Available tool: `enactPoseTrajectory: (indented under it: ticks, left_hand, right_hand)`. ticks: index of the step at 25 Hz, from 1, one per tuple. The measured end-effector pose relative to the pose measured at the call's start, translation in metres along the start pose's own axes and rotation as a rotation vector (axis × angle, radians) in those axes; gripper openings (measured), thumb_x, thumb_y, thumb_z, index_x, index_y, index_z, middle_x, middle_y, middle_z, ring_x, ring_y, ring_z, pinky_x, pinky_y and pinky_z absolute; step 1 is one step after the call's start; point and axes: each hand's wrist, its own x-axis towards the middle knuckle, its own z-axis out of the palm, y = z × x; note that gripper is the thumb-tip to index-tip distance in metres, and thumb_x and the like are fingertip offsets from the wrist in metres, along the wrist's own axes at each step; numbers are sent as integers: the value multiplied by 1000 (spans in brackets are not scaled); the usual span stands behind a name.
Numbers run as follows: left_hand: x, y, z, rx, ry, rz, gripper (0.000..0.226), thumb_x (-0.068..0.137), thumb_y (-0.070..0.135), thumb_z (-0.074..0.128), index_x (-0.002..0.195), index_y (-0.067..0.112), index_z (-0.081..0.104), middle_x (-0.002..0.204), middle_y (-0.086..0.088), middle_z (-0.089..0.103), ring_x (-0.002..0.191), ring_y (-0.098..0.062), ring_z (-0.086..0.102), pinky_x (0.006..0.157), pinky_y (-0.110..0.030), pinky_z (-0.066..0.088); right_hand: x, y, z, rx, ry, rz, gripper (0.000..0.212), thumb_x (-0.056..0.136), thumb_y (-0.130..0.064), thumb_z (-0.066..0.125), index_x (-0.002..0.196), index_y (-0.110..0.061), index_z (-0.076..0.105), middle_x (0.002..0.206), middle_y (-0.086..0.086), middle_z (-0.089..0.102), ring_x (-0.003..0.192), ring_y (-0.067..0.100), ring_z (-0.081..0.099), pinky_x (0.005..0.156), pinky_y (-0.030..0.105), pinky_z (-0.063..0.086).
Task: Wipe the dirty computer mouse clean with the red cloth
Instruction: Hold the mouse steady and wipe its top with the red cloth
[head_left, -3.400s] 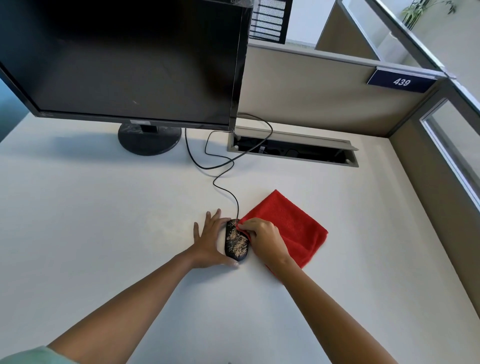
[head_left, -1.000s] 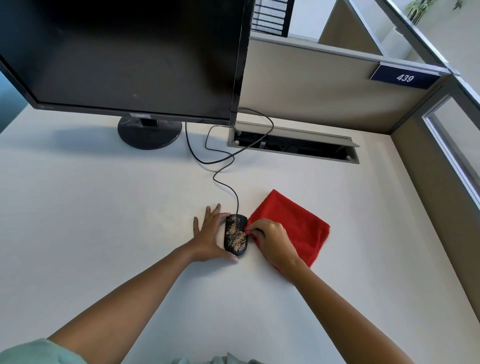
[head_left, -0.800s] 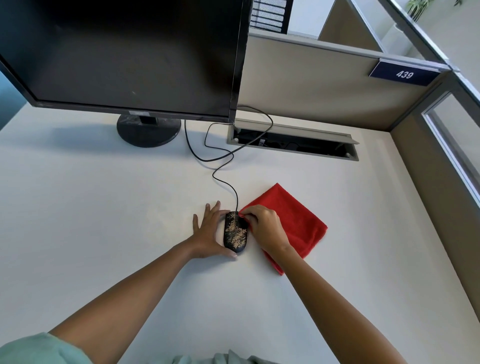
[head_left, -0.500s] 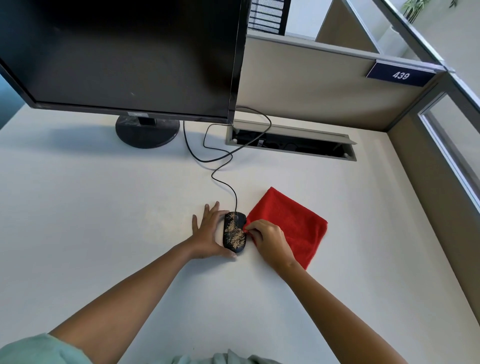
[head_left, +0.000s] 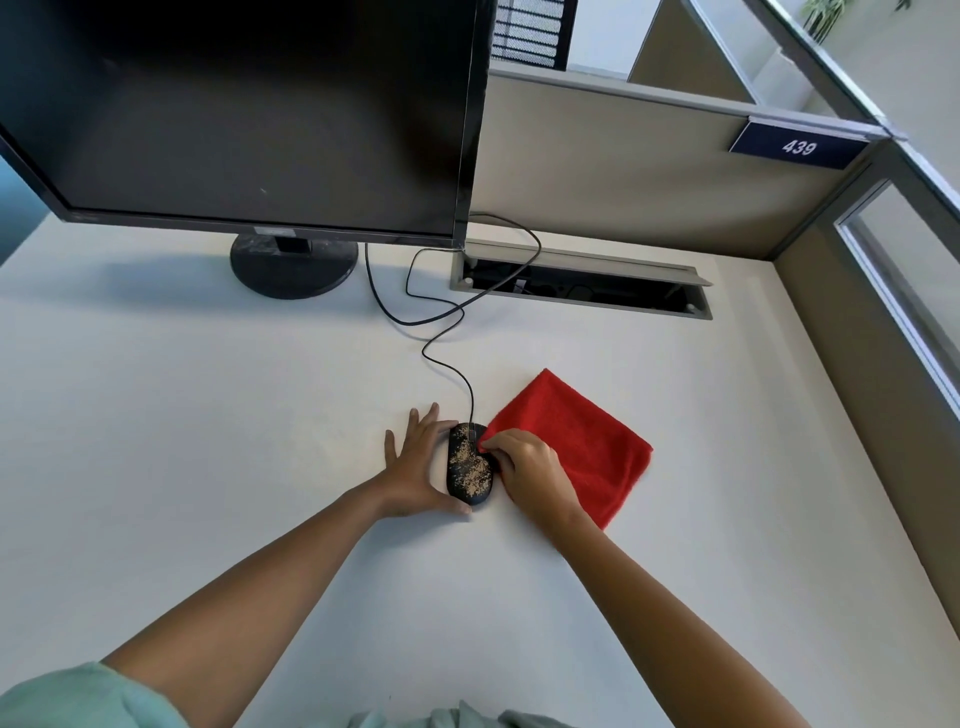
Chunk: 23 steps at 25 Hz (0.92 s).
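- you're at the start of the wipe: the mouse (head_left: 469, 464) sits on the tabletop (head_left: 208, 415) between your hands, speckled with tan grit
- your left hand (head_left: 415, 470) lies flat with fingers spread, bracing the mouse's left side
- your right hand (head_left: 524, 470) pinches the near corner of the red cloth (head_left: 587, 441), right against the mouse's right edge
- next, i judge, you need to draw that cloth over the top and rub while the left hand steadies it
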Motion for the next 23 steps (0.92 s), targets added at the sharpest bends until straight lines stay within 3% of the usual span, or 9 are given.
enactPoseTrajectory:
  ticks: [3, 7, 13, 18, 23]
  left_hand:
    - [0, 1, -1, -4, -3, 6, 121, 58, 48, 95, 153, 38, 21, 167, 13, -18, 136, 2, -42, 113, -42, -30]
    - [-1, 3, -2, 5, -12, -5, 121, 59, 48, 94, 153, 38, 20, 166, 15, -19, 138, 0, -41, 113, -41, -30]
    - [-1, 3, 0, -5, -2, -1, 122, 58, 49, 94, 153, 38, 19, 166, 15, -18, 141, -2, -39, 114, -43, -30]
    - [0, 0, 1, -21, 10, 6, 122, 57, 49, 95, 152, 38, 21, 167, 12, -17, 142, -4, -39, 113, -44, -30]
    - [0, 0, 1, -5, 7, -4, 121, 56, 51, 94, 152, 38, 21, 167, 15, -17, 141, -2, -39, 113, -42, -29]
  right_hand:
    - [-20, 11, -6, -64, -32, -12, 19, 94, -7, 57, 104, -12, 72, 104, 1, 71, 99, 22, 64, 84, 36, 52]
    - [8, 5, -14, -10, 47, 37, 19, 93, -7, 58, 105, -12, 72, 105, 1, 73, 100, 21, 65, 87, 34, 51]
    - [8, -5, -1, -108, -58, -109, 24, 92, -2, 57, 110, -10, 71, 110, 3, 72, 102, 25, 63, 86, 33, 49]
    - [-28, 12, -9, -49, -37, -71, 21, 93, -4, 59, 108, -12, 73, 108, 0, 73, 104, 22, 65, 88, 37, 53]
    - [-3, 1, -12, -15, 4, -21, 21, 93, -5, 58, 107, -12, 73, 108, -1, 73, 103, 21, 64, 88, 34, 51]
